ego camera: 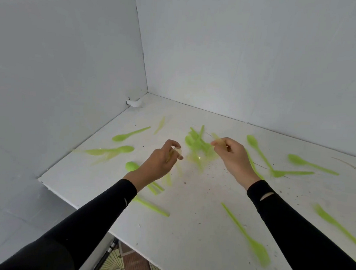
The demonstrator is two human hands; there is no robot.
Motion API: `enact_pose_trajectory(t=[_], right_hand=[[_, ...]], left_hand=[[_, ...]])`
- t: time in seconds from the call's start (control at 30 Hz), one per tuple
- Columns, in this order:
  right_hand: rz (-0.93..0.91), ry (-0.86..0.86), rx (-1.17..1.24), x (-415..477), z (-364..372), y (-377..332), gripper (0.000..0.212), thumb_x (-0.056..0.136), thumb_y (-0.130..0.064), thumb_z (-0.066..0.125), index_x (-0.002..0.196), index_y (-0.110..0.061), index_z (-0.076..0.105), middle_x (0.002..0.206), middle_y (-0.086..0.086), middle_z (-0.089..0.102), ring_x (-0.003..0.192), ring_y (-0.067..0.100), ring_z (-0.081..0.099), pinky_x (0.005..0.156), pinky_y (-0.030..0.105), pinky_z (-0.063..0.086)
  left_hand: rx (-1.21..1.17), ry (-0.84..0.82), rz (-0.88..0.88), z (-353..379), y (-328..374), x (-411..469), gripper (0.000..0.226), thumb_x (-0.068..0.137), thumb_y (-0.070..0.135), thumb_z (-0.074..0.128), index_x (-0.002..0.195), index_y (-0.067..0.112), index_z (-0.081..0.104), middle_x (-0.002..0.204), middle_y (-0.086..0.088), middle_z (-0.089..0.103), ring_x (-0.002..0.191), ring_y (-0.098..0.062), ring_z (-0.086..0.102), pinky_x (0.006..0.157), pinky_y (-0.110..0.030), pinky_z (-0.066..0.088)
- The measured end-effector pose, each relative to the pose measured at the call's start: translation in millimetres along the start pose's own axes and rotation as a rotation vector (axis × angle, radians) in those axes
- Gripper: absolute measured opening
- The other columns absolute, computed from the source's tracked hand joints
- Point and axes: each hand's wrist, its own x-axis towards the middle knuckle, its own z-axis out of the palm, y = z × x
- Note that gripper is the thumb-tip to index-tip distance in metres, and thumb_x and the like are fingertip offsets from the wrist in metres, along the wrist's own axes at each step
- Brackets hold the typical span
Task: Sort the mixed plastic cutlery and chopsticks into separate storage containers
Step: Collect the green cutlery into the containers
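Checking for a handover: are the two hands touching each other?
Apart. The head view shows spoons and table in the gap between left hand and right hand.

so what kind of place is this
Likely a makeshift recording booth rather than a kitchen: bare white panel walls meeting in a corner, a scuffed white tabletop scattered with green plastic spoons, and patterned floor tiles showing below its edge.
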Motion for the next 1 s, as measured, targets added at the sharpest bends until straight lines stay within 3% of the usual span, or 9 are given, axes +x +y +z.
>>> enact_pose_trajectory(t=[0.07,0.13,0.27,0.4,0.5,0.6,0.7,0.8,1.0], right_hand=[[0.013,-0.015,0.060,6.0,7.6,-6.5,0.019,0.093,-0.024,0.056,0.091,-0.007,0.063,0.074,-0.014,0.064,0.068,0.009,0.053,0.064,0.022,0.042],[0.029,-0.055,0.155,12.0,16.8,-9.5,0.012,0.098,-0.016,0.049,0.096,-0.006,0.056,0.089,-0.002,0.074,0.086,0.016,0.066,0.076,0.028,0.051],[0.118,-0.228,0.230,23.0,39.0,-16.3,0.005,0.100,-0.008,0.043,0.102,-0.009,0.048,0.088,0.009,0.061,0.071,0.022,0.069,0.071,0.031,0.056],[0.148,-0.377,-0.355,40.0,60.6,-12.3,0.037,0.098,-0.018,0.040,0.134,-0.014,0.045,0.092,-0.002,0.057,0.068,0.015,0.053,0.058,0.024,0.042],[0.086,-0.442,-0.741,48.8,71.9,-3.1,0.050,0.098,-0.033,0.040,0.145,-0.020,0.035,0.088,-0.004,0.057,0.089,0.018,0.057,0.072,0.031,0.041],[-0.018,-0.441,-1.068,56.5,74.9,7.1,0.056,0.097,-0.039,0.040,0.151,-0.025,0.030,0.117,0.000,0.063,0.116,0.025,0.056,0.083,0.033,0.038],[-0.024,-0.477,-1.194,61.9,76.2,18.8,0.049,0.099,-0.035,0.042,0.147,-0.028,0.039,0.133,-0.001,0.057,0.123,0.023,0.053,0.088,0.031,0.041],[-0.049,-0.468,-1.167,65.7,79.2,34.8,0.033,0.097,-0.027,0.049,0.128,-0.020,0.052,0.114,0.000,0.059,0.103,0.022,0.060,0.074,0.029,0.044],[-0.078,-0.419,-1.075,70.5,78.8,32.4,0.017,0.097,-0.028,0.058,0.095,-0.015,0.047,0.103,0.002,0.045,0.087,0.025,0.057,0.070,0.033,0.046]], left_hand=[[-0.044,0.014,-0.032,-8.8,-6.9,0.9,0.026,0.103,0.012,0.038,0.124,0.023,0.047,0.100,0.005,0.071,0.083,-0.009,0.067,0.078,-0.027,0.055],[-0.068,0.045,-0.045,-17.9,-13.3,0.7,0.035,0.101,0.007,0.036,0.130,0.024,0.048,0.102,0.001,0.067,0.085,-0.010,0.068,0.081,-0.028,0.056],[-0.149,0.168,-0.150,-31.0,-22.0,0.6,0.029,0.098,0.007,0.047,0.120,0.024,0.054,0.089,-0.004,0.060,0.068,-0.014,0.061,0.067,-0.026,0.058],[-0.146,0.281,-0.221,-47.3,-37.4,-1.8,0.023,0.101,0.010,0.045,0.113,0.026,0.057,0.087,-0.003,0.061,0.070,-0.012,0.060,0.066,-0.029,0.058],[-0.061,0.365,-0.319,-72.8,-53.6,-4.3,0.016,0.101,0.018,0.051,0.112,0.025,0.060,0.084,-0.005,0.061,0.067,-0.019,0.058,0.065,-0.029,0.052],[0.113,0.414,-0.437,-100.9,-80.2,-9.7,0.018,0.096,0.031,0.061,0.099,0.013,0.062,0.080,-0.005,0.062,0.072,-0.025,0.058,0.067,-0.030,0.045],[0.227,0.406,-0.539,-118.8,-111.6,-20.1,0.012,0.097,0.014,0.059,0.105,0.007,0.062,0.092,-0.008,0.063,0.090,-0.031,0.061,0.073,-0.029,0.041],[0.338,0.449,-0.614,-139.3,-135.7,-25.7,0.023,0.097,0.004,0.053,0.120,0.003,0.053,0.113,-0.015,0.056,0.106,-0.029,0.057,0.082,-0.028,0.039],[0.674,0.125,-0.735,-174.1,-149.3,-13.3,0.030,0.099,0.030,0.055,0.126,0.020,0.060,0.126,-0.004,0.056,0.118,-0.025,0.055,0.091,-0.034,0.042]])
